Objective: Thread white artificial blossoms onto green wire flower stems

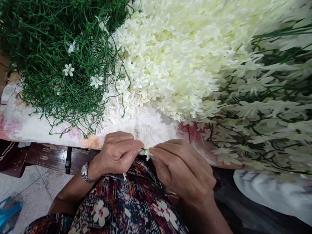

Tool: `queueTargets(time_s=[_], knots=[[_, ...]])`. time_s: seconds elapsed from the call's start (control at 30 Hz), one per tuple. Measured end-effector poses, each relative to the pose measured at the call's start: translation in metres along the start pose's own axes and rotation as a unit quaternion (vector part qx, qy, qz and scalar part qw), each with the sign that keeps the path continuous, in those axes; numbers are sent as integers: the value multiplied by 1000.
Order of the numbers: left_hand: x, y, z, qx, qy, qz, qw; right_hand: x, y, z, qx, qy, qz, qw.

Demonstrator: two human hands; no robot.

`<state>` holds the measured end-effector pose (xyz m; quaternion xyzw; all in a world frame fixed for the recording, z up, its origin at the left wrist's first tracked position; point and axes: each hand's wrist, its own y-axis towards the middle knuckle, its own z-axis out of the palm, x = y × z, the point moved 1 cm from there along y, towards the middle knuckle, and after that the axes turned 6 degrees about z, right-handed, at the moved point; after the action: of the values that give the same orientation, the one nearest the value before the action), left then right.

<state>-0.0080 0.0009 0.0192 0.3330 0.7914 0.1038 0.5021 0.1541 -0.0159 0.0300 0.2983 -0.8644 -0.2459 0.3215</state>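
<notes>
Head view: small white artificial flower (147,157), green stem tip (145,149) showing, pinched in closed fingers of left hand (120,152) and right hand (185,169) at surface's (156,122) near edge. Tiny grip area: slip or creased petals possible. Beyond: green stem heap (60,42), loose white blossoms (180,58); sprays (255,85) rightward might snag right hand.

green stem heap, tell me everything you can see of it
The heap of green stems is a dense tangle of thin, branching, plastic-looking strands with small knobby tips. It lies on the patterned cloth, cut off by the picture's top edge. A few white flowers rest on it; thin white pieces meet its lower right edge, and cream-white flowers border it on the right. The left hand and right hand don't touch it.
</notes>
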Motion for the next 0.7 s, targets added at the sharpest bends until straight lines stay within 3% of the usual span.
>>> queueTargets(time_s=[0.33,0.7], knots=[[2,-1,0,-3,26,21,999,2,2,0,19,41,47,998],[0,1,0,0,89,53,995,2,-6,-3,43,-17,17,999]])
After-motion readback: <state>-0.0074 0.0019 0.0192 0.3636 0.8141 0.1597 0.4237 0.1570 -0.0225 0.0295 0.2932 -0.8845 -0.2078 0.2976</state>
